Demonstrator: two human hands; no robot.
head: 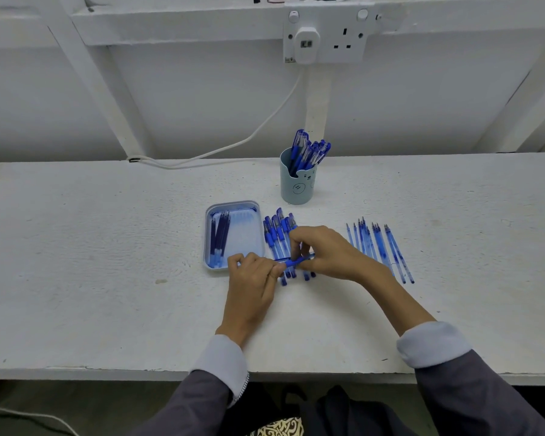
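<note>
Two grey sleeves [485, 398] with pale cuffs come in over the near edge of the desk [107, 262]. Ahead of them the left hand [252, 281] pinches one end of a blue pen [291, 262] in its curled fingers [272, 271]. The right hand [328, 253] grips the other end, its fingers [298, 239] bent down round the barrel. The blue pen lies crosswise between the two hands, held just over the middle of the desk.

Under it lies a row of capped pens [276, 237], side by side and pointing away from the person. Just left of that row sits a pale blue tray [249, 237], its near corner beside the left hand's knuckles, with a few dark refills [220, 234] along its left side. To the right of the right hand, a row of thin clear barrels [379, 247] lies on the desk, partly hidden by the wrist.

Farther back stands a light blue cup [296, 187] with a small face drawn on it, and it holds a bunch of upright pens [309, 151]. On the wall behind, a white socket [346, 39] carries a plug, and a white cable [233, 143] runs down to the desk's back edge.
</note>
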